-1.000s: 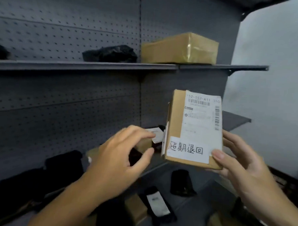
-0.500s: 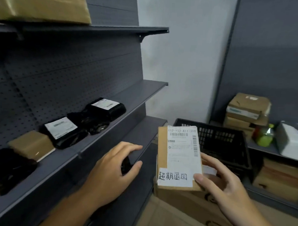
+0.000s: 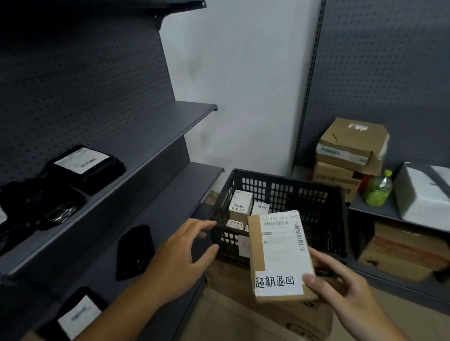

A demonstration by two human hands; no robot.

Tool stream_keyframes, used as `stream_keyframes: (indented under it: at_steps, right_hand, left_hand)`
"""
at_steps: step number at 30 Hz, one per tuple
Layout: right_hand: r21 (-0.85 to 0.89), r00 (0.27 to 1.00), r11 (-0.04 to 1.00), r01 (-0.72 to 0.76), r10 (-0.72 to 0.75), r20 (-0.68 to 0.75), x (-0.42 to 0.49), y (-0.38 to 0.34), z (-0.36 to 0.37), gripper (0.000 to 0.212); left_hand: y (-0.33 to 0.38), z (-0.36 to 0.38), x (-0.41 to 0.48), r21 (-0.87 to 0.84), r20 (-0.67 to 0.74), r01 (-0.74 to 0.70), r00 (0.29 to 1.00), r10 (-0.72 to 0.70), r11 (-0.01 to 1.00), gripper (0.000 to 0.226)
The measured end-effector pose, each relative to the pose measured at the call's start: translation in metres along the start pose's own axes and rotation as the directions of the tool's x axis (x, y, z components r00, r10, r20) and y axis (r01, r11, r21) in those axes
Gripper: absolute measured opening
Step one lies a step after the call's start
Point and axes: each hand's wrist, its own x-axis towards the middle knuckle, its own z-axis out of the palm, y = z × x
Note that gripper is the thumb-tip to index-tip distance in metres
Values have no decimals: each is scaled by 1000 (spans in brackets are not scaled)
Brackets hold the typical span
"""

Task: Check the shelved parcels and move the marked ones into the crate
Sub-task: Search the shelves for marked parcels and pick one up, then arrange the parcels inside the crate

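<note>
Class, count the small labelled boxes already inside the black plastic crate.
3 small labelled boxes: one upright at back left, one just right of it, one lower in front. The held brown cardboard parcel may hide more.

Dark grey pegboard shelving (image 3: 99,69) lines the left; a second pegboard unit (image 3: 393,64) stands at the right, with a plain white wall (image 3: 238,75) between them. The floor (image 3: 435,327) is tan. Light is dim.

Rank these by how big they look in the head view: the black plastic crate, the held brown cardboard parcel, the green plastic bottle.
1. Black plastic crate.
2. Brown cardboard parcel in the right hand; nearness to the camera enlarges it.
3. Green plastic bottle, clearly smallest.
</note>
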Motion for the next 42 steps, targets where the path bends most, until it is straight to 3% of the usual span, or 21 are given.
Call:
stream_keyframes:
  at_steps: [6,22,30,35,42]
  right_hand:
    - [-42,998,997,-67,66,-9,64,11,-10,47]
    - [-171,980,965,-200,200,-16,292,51,47,15]
    - [-123,930,922,-368,364,-53,344,89,64,18]
    - [-107,901,895,-432,432,-28,362,106,70,19]
    - [68,839,859,-508,511,-188,377,132,81,41]
  left_hand:
    - [-29,33,61,-24,70,6,998,-4,1000,40]
    - [-188,87,233,-130,226,138,968,-107,982,38]
    - [-225,115,253,-186,321,217,935,-150,958,43]
    - [-233,131,260,-131,327,199,934,-147,971,38]
    - [-238,145,261,-84,293,224,937,-191,971,47]
